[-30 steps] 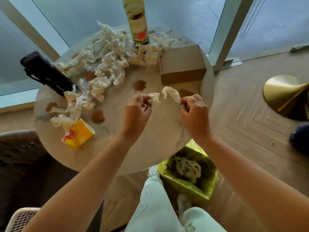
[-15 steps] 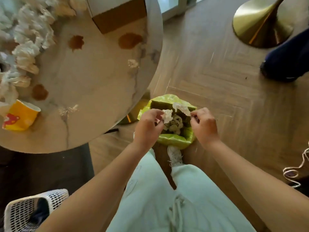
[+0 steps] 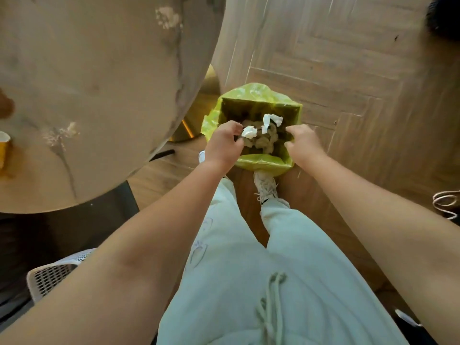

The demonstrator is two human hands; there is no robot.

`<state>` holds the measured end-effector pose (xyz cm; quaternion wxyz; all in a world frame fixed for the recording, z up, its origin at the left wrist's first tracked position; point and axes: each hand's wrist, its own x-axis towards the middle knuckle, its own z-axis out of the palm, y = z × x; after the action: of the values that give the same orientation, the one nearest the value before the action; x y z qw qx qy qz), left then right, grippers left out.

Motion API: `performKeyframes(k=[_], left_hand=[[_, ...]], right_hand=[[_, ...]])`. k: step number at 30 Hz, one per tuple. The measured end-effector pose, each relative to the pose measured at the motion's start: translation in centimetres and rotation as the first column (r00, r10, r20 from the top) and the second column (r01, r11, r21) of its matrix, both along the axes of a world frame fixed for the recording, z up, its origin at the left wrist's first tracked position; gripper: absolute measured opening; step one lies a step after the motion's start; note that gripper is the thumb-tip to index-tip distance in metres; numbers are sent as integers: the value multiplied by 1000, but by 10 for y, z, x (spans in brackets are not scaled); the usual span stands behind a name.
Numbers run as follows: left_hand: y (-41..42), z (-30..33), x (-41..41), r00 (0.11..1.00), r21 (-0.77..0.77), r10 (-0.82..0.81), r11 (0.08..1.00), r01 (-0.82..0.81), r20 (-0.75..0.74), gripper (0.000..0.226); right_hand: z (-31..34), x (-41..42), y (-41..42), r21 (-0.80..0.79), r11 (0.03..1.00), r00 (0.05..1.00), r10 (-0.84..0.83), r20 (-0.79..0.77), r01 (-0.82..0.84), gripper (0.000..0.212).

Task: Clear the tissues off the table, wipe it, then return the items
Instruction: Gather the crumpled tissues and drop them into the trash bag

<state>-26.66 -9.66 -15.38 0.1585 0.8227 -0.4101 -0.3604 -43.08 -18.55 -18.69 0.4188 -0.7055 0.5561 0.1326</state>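
Both my hands hover over a small bin lined with a green bag (image 3: 258,102) on the floor, right of the round marble table (image 3: 99,95). My left hand (image 3: 224,143) has its fingers spread, and a white crumpled tissue (image 3: 249,131) sits just off its fingertips. My right hand (image 3: 302,143) is relaxed and holds nothing. A second white tissue (image 3: 272,120) hangs in the air between my hands, above the bin. Several used tissues (image 3: 263,143) lie inside it. Small tissue scraps (image 3: 169,17) remain on the table top.
A yellow paper cup (image 3: 3,150) shows at the table's left edge. A white mesh basket (image 3: 54,272) stands on the floor at lower left. My shoe (image 3: 265,185) touches the bin's near side. A pale cord (image 3: 445,202) lies at right.
I turned from the table down to the bin, carrying one tissue in each hand. Both hands have opened over the bin, and the two tissues are dropping away from my fingers.
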Motion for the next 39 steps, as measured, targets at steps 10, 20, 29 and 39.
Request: performKeyframes(k=[10,20,29,39], left_hand=[[12,61,0,995,-198,82,976,-93,-63,22],[-21,141,70,967,-510,251,836,-201,31,23],[-49,175,214,921,-616,355,765,-188,159,18],[-104,173,347,924,-554,270,828,-80,270,31]], right_hand=[[58,10,-11,-117,993,972,-1,236,30,33],[149,118,-52,-507,861,852,239,466,36,26],[220,254,-86,-640,758,739,362,569,122,23],[236,393,-148,-703,711,814,409,412,-1,31]])
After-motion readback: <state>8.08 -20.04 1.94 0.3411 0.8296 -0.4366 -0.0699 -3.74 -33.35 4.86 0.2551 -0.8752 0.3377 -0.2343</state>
